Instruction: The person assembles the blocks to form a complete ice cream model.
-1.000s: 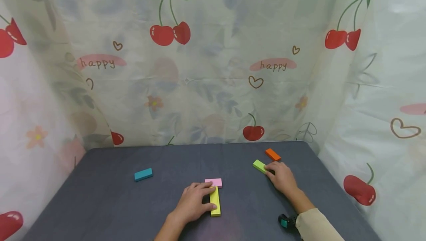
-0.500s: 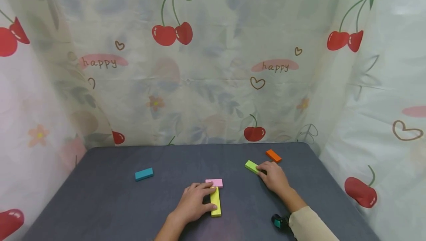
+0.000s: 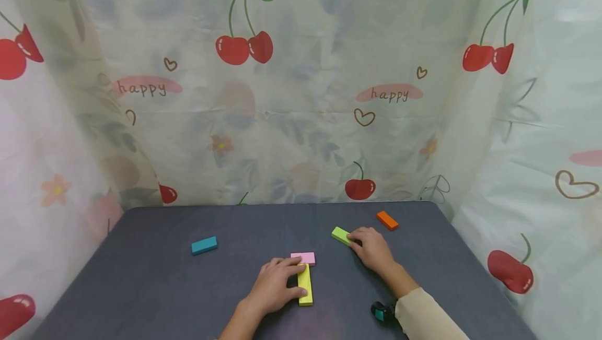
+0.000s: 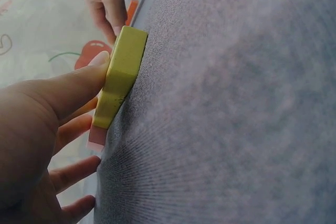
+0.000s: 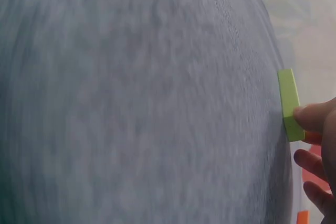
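Observation:
A yellow block (image 3: 304,286) lies lengthwise on the dark cloth, its far end against a pink block (image 3: 308,257) set crosswise. My left hand (image 3: 274,285) rests on both, thumb on the yellow block's near part and fingertips by the join. Its fingers look fairly straight in the left wrist view, with the thumb (image 4: 79,87) laid along the yellow block (image 4: 123,61). Farther right, my right hand (image 3: 373,250) pinches the right end of a light green block (image 3: 340,235). The right wrist view shows the thumb against that green block (image 5: 289,98); the other fingers are partly hidden.
An orange block (image 3: 388,220) lies behind and right of the right hand. At the left of the dark tabletop (image 3: 155,277) is a blue block (image 3: 204,245). A patterned curtain (image 3: 301,136) hangs round the back and sides. A black strap device (image 3: 383,311) sits at the right wrist.
My right hand has moved left with the green block, away from the orange one. The left hand, yellow block and pink block have stayed in place.

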